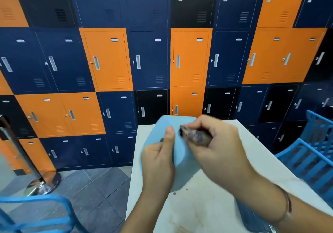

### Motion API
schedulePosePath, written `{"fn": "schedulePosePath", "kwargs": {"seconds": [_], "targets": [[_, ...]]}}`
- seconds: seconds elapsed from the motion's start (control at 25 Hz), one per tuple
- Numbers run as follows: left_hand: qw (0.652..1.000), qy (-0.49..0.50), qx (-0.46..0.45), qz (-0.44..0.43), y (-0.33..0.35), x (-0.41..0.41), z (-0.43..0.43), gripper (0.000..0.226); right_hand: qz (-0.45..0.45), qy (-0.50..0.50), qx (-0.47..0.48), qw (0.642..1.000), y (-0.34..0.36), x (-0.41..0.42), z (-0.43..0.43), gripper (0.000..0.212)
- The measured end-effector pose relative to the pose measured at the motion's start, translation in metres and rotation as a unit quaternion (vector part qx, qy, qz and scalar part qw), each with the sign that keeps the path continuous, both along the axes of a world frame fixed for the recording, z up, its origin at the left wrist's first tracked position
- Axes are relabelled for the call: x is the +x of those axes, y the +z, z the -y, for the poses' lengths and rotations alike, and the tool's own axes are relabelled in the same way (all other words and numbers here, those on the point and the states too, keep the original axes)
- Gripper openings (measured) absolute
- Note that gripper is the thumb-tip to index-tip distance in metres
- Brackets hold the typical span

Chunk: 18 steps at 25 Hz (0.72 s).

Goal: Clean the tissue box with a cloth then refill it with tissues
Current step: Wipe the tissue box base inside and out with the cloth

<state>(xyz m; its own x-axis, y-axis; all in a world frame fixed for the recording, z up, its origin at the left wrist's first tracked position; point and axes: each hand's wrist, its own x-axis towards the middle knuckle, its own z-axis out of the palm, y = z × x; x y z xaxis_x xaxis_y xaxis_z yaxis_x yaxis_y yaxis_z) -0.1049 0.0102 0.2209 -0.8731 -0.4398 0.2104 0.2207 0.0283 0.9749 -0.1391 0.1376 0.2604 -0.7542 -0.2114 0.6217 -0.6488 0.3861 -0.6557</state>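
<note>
A light blue tissue box (180, 153) is held tilted above the white table (207, 205), its rounded top edge pointing away from me. My left hand (158, 158) grips the box from its left side, thumb lying up across the blue face. My right hand (216, 148) grips a bunched dark cloth (195, 136) and presses it against the upper right of the box. The box's opening is hidden, and no tissues are in sight.
A dark blue object (252, 218) lies on the table under my right forearm. Blue chairs stand at the right (310, 153) and lower left (41, 214). A chrome stanchion (41, 184) stands on the tiled floor. Lockers (151, 59) fill the wall behind.
</note>
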Motion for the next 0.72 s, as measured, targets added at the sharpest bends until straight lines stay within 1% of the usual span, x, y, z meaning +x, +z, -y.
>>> {"fn": "schedulePosePath", "kwargs": {"seconds": [0.04,0.08,0.16,0.2,0.24,0.32,0.36,0.4,0.48,0.52,0.64,0.68,0.72], "targets": [[1.0,0.026,-0.015,-0.005,-0.002,-0.001,0.0,0.08,-0.001,0.022,0.005,1.0,-0.001,0.005,0.006,0.005],[0.998,0.04,-0.042,-0.007,-0.002,0.0,-0.003,0.078,0.008,0.018,0.003,1.0,0.0,-0.002,0.009,0.004],[0.99,0.063,-0.128,-0.003,-0.006,0.004,-0.012,0.074,0.05,-0.036,0.004,0.998,0.011,-0.024,0.01,0.004],[0.985,0.076,-0.157,-0.004,-0.008,0.005,-0.013,0.073,0.063,-0.041,0.003,0.997,0.011,-0.028,0.011,0.006],[0.982,0.089,-0.166,-0.01,-0.01,0.005,-0.01,0.073,0.059,-0.021,-0.007,0.998,0.005,-0.022,0.012,0.009],[0.977,0.12,-0.174,-0.027,-0.013,0.002,0.001,0.074,0.014,0.053,-0.008,0.998,-0.007,0.005,0.017,0.014],[0.973,0.128,-0.191,-0.034,-0.013,0.002,0.004,0.074,-0.009,0.074,-0.01,0.997,-0.009,0.011,0.016,0.014],[0.966,0.128,-0.222,-0.043,-0.014,0.004,0.003,0.074,-0.008,0.071,-0.02,0.997,-0.009,0.004,0.014,0.013],[0.946,0.132,-0.289,-0.061,-0.016,0.008,-0.005,0.074,0.03,0.037,-0.061,0.997,-0.005,-0.015,0.011,0.007],[0.94,0.141,-0.302,-0.07,-0.017,0.01,-0.007,0.073,0.03,0.044,-0.077,0.996,-0.006,-0.014,0.012,0.005],[0.932,0.161,-0.308,-0.105,-0.021,0.007,0.001,0.068,-0.011,0.129,-0.082,0.988,-0.013,0.001,0.017,0.007],[0.921,0.16,-0.335,-0.122,-0.022,0.006,0.002,0.066,0.003,0.13,-0.093,0.987,-0.011,-0.004,0.014,0.01],[0.906,0.157,-0.368,-0.141,-0.024,0.007,0.0,0.065,0.032,0.109,-0.122,0.986,-0.009,-0.016,0.01,0.011]]}}
